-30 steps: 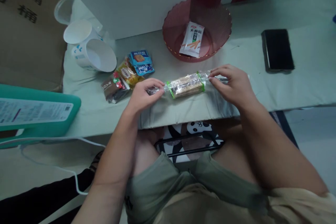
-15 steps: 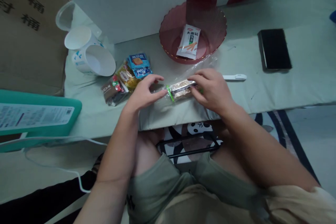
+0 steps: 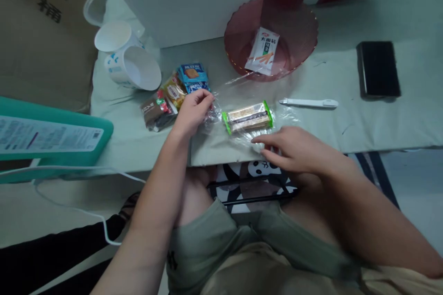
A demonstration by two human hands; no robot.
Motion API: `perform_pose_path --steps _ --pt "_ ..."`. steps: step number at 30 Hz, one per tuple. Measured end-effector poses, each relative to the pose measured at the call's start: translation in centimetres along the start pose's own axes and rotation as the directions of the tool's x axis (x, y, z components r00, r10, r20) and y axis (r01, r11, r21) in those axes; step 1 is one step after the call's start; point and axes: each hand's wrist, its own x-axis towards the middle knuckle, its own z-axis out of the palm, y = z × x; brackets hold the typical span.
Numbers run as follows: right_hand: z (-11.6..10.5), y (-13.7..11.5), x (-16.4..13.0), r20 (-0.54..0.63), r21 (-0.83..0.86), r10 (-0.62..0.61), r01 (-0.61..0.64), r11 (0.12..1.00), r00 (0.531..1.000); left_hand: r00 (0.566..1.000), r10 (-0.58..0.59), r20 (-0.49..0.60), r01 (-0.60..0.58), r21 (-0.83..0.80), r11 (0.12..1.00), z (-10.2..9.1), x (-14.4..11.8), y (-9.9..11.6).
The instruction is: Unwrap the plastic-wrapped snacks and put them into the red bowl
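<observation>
Right hand has let go, open; left hand still pinches the wrapped bar.

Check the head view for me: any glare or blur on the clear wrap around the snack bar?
Head view: dim, even light with a greenish cast; faint sheen on the clear wrap, no hard glare; snack bar sharp enough, its print unreadable; right hand slightly soft; straight edges bow toward the frame's edges.

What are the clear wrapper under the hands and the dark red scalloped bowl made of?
Clear wrapper: thin glossy plastic film, probably; it crinkles, glints, and shows the green-edged snack bar through it. Left hand pinches one end.
Dark red scalloped bowl: translucent tinted plastic or glass; the look leaves it open.
</observation>
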Motion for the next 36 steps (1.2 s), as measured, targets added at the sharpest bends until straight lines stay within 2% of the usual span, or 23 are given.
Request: perform_pose_path --steps 2,3,5,7,8,10,12,14,16,18,21,25,28,31,33,36 --pt "0.2 -0.3 -0.3 0.095 0.025 0.055 -0.058 0.998 0.994 1.0 0.013 0.013 -0.013 0.025 1.0 -0.2 -0.1 0.0" --pt "0.3 -0.3 -0.2 0.082 0.018 0.088 -0.089 0.996 0.993 1.0 0.023 0.009 -0.023 0.058 0.998 -0.3 -0.2 0.1" --pt "0.3 0.0 0.2 -0.083 -0.013 0.159 -0.161 0.987 0.984 1.0 0.028 0.014 -0.03 0.164 0.986 -0.6 -0.5 0.3" --pt "0.6 0.4 0.9 -0.296 -0.043 0.156 -0.177 0.983 0.942 0.994 -0.008 0.111 -0.024 0.29 0.957 -1.0 -0.9 0.6" --pt "0.8 0.6 1.4 -0.354 -0.063 0.117 -0.149 0.987 0.928 0.981 -0.035 0.189 -0.032 0.343 0.939 -1.1 -1.2 0.7" --pt "1.5 0.8 2.3 -0.35 -0.111 0.021 -0.063 0.992 0.936 0.941 -0.064 0.332 -0.066 0.368 0.928 -1.1 -1.8 1.0" --pt "2.3 1.0 3.2 -0.276 -0.123 -0.013 -0.022 0.992 0.961 0.917 -0.048 0.396 -0.063 0.263 0.963 -1.0 -2.4 1.2" --pt "2.8 1.0 3.8 -0.25 -0.091 0.028 -0.052 0.994 0.968 0.923 -0.046 0.381 0.031 0.045 0.998 -0.7 -2.9 1.2" --pt "3.1 1.2 4.2 -0.276 -0.026 0.067 -0.077 0.997 0.959 0.924 -0.105 0.368 0.191 -0.204 0.96 -0.4 -3.1 1.3" --pt "3.1 1.4 4.4 -0.322 0.08 0.076 -0.053 0.995 0.944 0.905 -0.159 0.395 0.319 -0.38 0.868 -0.4 -3.0 1.4" --pt "2.9 2.0 4.5 -0.363 0.262 0.059 0.041 0.964 0.93 0.885 -0.167 0.434 0.384 -0.48 0.789 -0.5 -2.6 1.5" --pt "2.4 2.7 4.5 -0.402 0.387 0.081 0.089 0.918 0.912 0.903 -0.183 0.388 0.381 -0.53 0.757 -0.7 -2.0 1.3" --pt "1.8 2.8 3.8 -0.48 0.4 0.163 0.049 0.915 0.862 0.915 -0.229 0.331 0.376 -0.497 0.782 -0.7 -1.5 0.8" --pt "1.2 2.3 2.4 -0.566 0.328 0.253 -0.067 0.942 0.785 0.928 -0.325 0.182 0.372 -0.406 0.835 -0.4 -1.2 0.4" --pt "0.9 2.1 1.4 -0.631 0.356 0.342 -0.131 0.925 0.697 0.938 -0.33 0.104 0.345 -0.331 0.878 -0.3 -1.1 0.2" --pt "0.4 2.7 1.5 -0.646 0.58 0.531 -0.099 0.808 0.547 0.959 -0.258 0.113 0.275 -0.182 0.944 -0.3 -1.2 0.2"
